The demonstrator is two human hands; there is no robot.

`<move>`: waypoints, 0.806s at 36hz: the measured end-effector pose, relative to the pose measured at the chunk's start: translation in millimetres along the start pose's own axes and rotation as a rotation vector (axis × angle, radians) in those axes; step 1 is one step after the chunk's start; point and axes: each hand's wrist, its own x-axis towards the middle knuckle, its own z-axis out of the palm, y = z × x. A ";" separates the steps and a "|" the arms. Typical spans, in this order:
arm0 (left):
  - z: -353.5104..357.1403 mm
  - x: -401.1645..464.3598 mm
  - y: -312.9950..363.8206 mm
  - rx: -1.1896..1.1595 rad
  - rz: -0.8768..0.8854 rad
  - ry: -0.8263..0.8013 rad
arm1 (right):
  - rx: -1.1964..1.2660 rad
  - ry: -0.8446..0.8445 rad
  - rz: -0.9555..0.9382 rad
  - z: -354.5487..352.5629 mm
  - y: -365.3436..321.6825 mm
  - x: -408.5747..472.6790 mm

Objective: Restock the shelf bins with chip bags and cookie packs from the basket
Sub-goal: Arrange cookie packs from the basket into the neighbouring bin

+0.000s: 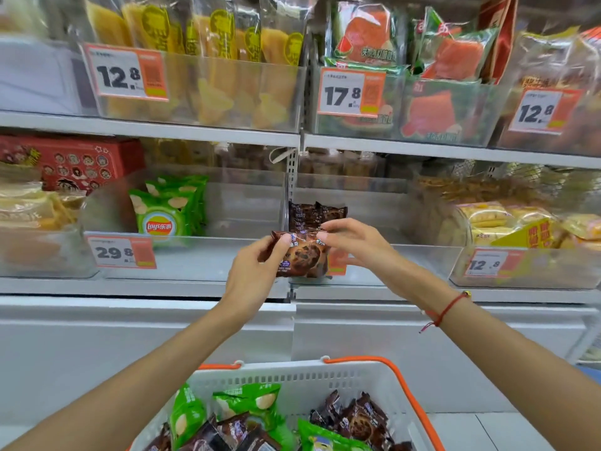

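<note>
A brown cookie pack (pixel 304 255) hangs in front of the middle shelf. My left hand (pixel 257 271) grips its left side, and my right hand (pixel 349 240) pinches its top right edge. Behind it, more brown cookie packs (pixel 315 214) stand in a clear bin (pixel 374 265). Green chip bags (pixel 169 209) stand in the clear bin (pixel 227 255) to the left. Below me, a white basket (pixel 302 375) with orange handles holds several green chip bags (pixel 247 403) and brown cookie packs (pixel 357 418).
The upper shelf carries bins of yellow snack packs (pixel 201 34) and watermelon-print packs (pixel 367 37). A red box (pixel 74 164) sits at left, and yellow bread packs (pixel 507 219) fill the bin at right. Price tags hang on the bin fronts.
</note>
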 end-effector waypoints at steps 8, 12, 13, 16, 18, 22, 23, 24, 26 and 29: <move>5.0 34.1 15.4 0.038 0.014 -0.015 | -0.050 0.000 -0.020 -13.2 -9.3 19.7; -1.0 61.0 13.6 0.110 -0.016 0.048 | 0.063 0.100 0.074 -47.8 0.6 45.3; -1.6 67.6 11.8 0.145 -0.021 0.056 | 0.067 0.131 0.096 -57.2 4.8 53.9; 0.5 79.9 1.8 0.245 -0.004 0.023 | 0.061 0.202 0.166 -80.4 18.4 82.4; 4.7 83.2 -8.9 0.317 0.015 -0.026 | -0.038 0.224 0.201 -91.5 31.9 107.0; 11.5 86.8 -22.7 0.479 0.032 -0.047 | -0.489 0.202 0.197 -100.2 61.6 161.5; 12.4 87.8 -23.5 0.508 0.040 -0.034 | -0.604 0.167 0.177 -98.9 66.5 173.1; 12.9 88.4 -23.2 0.524 0.035 -0.018 | -0.707 0.135 0.143 -96.2 70.2 184.1; 15.2 89.2 -22.1 0.543 -0.009 0.026 | -0.834 0.086 0.118 -90.8 77.5 204.7; 19.5 88.6 -21.6 0.551 -0.041 0.082 | -0.862 0.070 0.138 -88.5 96.0 228.6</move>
